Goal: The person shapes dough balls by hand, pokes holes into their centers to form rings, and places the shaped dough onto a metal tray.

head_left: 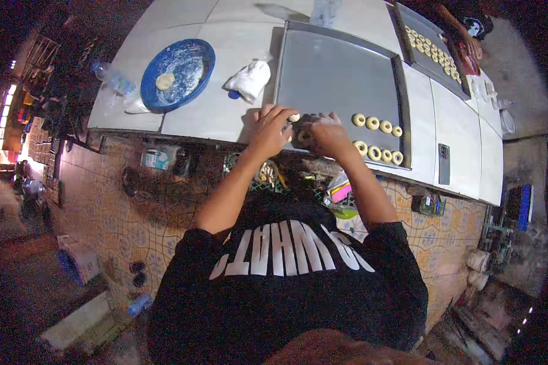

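Observation:
A grey metal baking tray (pixel 341 67) lies on the white tiled table before me. At its front left corner my left hand (pixel 269 131) is closed, with a small pale piece of dough (pixel 294 117) at its fingertips. My right hand (pixel 327 135) is just beside it over the tray's front edge; its fingers are partly smeared and hidden, so their hold is unclear. To the right of that hand, several dough rings (pixel 374 153) sit in two rows in the tray's front right corner.
A blue basin (pixel 195 91) with flour and a dough lump (pixel 165 81) stands left, near a clear plastic bottle (pixel 112 78). A white cloth or bag (pixel 249 80) lies beside the tray. Far right, another person's hand (pixel 472 48) is near a second tray (pixel 417 58) of dough rings.

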Action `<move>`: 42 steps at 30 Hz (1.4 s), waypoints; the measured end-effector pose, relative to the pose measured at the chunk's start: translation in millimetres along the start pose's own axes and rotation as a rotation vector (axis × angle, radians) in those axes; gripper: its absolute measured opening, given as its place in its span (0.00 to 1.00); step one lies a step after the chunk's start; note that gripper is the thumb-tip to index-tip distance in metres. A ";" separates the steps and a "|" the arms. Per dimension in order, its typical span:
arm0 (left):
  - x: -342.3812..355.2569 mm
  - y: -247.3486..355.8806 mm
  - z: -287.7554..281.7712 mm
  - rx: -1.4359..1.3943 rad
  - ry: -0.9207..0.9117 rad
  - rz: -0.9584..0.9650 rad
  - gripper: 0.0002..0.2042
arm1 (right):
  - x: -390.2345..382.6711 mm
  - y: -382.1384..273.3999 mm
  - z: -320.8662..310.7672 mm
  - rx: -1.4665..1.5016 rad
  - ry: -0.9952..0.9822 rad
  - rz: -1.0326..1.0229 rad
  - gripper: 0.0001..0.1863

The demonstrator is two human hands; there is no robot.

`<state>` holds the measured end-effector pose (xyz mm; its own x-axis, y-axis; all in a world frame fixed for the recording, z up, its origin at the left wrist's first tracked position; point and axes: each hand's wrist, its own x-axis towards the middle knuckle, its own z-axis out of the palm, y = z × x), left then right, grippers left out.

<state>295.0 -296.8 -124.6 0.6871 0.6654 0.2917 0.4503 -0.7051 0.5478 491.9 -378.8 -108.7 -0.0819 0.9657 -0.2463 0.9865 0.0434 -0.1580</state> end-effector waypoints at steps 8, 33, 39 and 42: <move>-1.1 0.5 1.2 -0.040 0.004 -0.037 0.21 | -8.1 -13.7 -22.6 0.108 0.018 -0.002 0.23; -2.3 -0.5 -1.1 0.005 -0.014 0.031 0.16 | -23.8 2.9 -22.8 0.189 0.112 -0.049 0.22; 0.0 -0.7 3.4 0.022 -0.072 0.123 0.12 | -24.9 -1.2 -10.5 0.223 0.084 -0.045 0.17; -0.4 -8.3 11.1 0.011 -0.058 0.091 0.13 | -25.8 -0.2 -6.0 0.093 0.117 -0.102 0.20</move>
<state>297.4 -293.9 -138.0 0.7573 0.5833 0.2937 0.3902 -0.7647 0.5128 494.7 -402.2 -96.6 -0.1589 0.9809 -0.1120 0.9560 0.1246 -0.2655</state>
